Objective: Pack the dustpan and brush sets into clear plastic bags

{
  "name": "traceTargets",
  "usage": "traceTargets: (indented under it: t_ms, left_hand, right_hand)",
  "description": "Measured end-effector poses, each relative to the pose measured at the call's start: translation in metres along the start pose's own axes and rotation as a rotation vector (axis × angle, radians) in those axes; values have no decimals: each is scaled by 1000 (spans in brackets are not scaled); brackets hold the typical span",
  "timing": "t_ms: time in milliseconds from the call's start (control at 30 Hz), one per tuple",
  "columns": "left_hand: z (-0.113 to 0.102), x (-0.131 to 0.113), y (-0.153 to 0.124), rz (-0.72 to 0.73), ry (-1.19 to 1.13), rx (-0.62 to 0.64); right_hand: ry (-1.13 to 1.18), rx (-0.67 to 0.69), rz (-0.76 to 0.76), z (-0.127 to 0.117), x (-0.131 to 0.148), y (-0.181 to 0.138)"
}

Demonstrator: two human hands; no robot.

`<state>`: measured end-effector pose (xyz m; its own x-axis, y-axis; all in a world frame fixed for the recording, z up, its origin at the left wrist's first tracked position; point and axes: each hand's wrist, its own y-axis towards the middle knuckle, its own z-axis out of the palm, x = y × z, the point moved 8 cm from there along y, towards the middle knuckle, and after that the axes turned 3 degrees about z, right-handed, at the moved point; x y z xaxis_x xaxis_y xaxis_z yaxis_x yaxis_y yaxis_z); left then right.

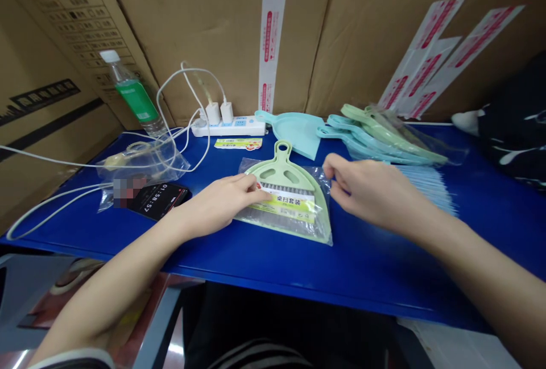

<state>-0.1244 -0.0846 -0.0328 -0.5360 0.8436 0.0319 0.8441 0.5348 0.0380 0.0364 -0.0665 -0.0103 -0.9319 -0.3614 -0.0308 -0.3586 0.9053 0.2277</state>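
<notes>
A light green dustpan (323, 201) lies handle-away on the blue table, with a small brush (294, 190) across it under a yellow-green label card (294, 205). A clear plastic bag (273, 219) is around its pan; the ring handle sticks out at the top. My left hand (226, 201) holds the left side of the dustpan, its thumb and fingers together over the card's end. At the bag's right edge, my right hand (362, 187) has its fingers curled in a pinch on the plastic. Its fingertips are partly hidden.
Light blue dustpan (298, 133) and a stack of green and blue dustpans (384, 136) lie behind. Blue bristles (429, 187) show beyond my right wrist. A power strip (234, 126), loose white cables, a bottle (136, 99), a phone (160, 199) and another label card (239, 144) are around. Cardboard boxes (213, 28) wall the back.
</notes>
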Motion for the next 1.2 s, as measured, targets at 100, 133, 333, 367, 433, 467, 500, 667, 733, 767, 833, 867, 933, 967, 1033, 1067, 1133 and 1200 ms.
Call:
traceTargets:
  t_ms: [100,133,333,367,433,467,500,667,733,767,833,867,933,967,1033,1067,1133,1200]
  left_hand:
    - [0,-2,1,-3,31,24]
    - [0,-3,1,0,36,29]
    - [0,-4,1,-13,19,67]
    - [0,-4,2,-15,26,72]
    - [-1,-4,2,-18,51,81]
    - [-2,-4,2,-19,66,86]
    - [-3,-5,1,-15,77,92]
    - [-4,-9,1,22,63,107]
    - [-2,-9,1,18,56,106]
    - [-1,-9,2,13,55,108]
    - [1,-9,3,0,55,114]
    - [2,-10,3,-3,54,117]
    - [3,-10,4,-9,53,121]
    - [3,-10,4,-15,52,122]
    - [2,-8,4,-34,46,119]
    - [2,-6,4,-46,40,115]
    - [0,-2,2,-73,23,108]
    - [-2,4,0,-106,2,115]
  right_hand:
    - [92,-249,-344,-19,33,-11]
    - [123,-274,-487,-20,47,-18]
    - [123,-142,-734,7,82,-33]
    - [115,-116,-719,10,82,-32]
    - [110,-77,-687,14,80,-29]
    - [112,-64,-671,14,78,-28]
    - [118,-52,-657,13,76,-26]
    - [183,5,-624,10,70,-22]
    - [201,10,-619,11,69,-21]
    - [206,11,-616,11,69,-21]
    - [211,11,-610,13,69,-21]
    - [211,9,-607,13,70,-21]
    - [207,1,-594,14,71,-21]
    - [204,2,-584,14,71,-21]
    - [199,12,-558,14,69,-20]
    - [198,23,-546,14,68,-20]
    - [203,50,-520,14,65,-18]
    - [216,83,-490,14,60,-17]
